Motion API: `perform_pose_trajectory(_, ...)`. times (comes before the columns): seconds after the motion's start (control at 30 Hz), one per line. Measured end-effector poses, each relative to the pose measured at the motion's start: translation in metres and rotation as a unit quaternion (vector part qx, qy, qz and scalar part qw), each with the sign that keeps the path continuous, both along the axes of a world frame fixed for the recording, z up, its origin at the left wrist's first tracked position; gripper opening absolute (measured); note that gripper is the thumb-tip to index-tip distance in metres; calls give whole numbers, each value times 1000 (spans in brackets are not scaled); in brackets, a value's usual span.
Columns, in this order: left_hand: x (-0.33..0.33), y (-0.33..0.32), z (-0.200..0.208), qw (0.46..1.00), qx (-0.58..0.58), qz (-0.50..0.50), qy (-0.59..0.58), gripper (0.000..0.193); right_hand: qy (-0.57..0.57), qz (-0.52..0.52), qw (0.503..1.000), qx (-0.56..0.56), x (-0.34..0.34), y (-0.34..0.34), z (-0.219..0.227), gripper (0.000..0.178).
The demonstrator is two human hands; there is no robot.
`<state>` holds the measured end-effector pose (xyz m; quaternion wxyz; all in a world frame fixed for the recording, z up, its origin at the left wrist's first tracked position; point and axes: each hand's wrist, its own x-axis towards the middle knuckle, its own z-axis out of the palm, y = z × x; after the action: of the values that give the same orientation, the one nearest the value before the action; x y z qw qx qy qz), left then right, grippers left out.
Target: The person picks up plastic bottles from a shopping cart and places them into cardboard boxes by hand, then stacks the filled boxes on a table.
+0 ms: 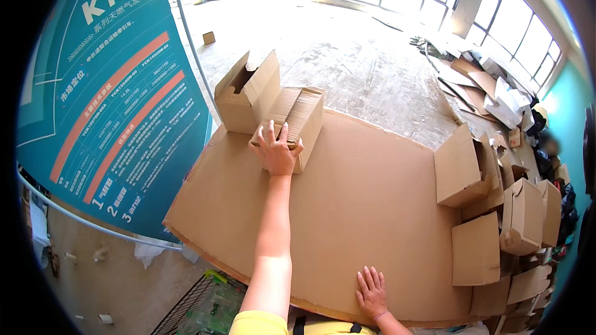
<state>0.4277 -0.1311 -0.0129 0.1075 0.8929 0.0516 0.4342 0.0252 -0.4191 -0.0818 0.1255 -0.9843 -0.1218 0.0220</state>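
My left hand (277, 152) reaches far across a cardboard-covered tabletop (372, 192), its fingers and thumb gripping the near end of a small cardboard box (305, 111). That box has its top flaps folded down, with a seam along the middle. Just left of it stands another cardboard box (251, 96), its flaps sticking up and its top open. My right hand (372, 293) lies flat near the front edge of the cardboard surface, fingers spread, with nothing in it.
Several open cardboard boxes (475, 248) crowd the right side. A teal printed banner (118, 111) leans at the left. Below the near left edge is a black wire basket (186, 304) with green-tinted contents. Scrap cardboard (481, 84) is heaped by the far right windows.
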Motion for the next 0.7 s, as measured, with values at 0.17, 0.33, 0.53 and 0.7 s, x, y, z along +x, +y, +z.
perform_pose_trajectory(0.17,56,7,0,1000,4,14,9,51,11,-10,999,28,0,2,0,60)
perform_pose_trajectory(0.33,94,7,5,997,26,45,48,54,-22,4,998,54,-1,-1,-12,62)
perform_pose_trajectory(0.53,114,7,14,989,26,71,125,55,-31,0,998,61,-1,-3,-16,60)
perform_pose_trajectory(0.7,110,-3,28,967,17,59,249,66,-57,-5,994,90,1,-2,-6,57)
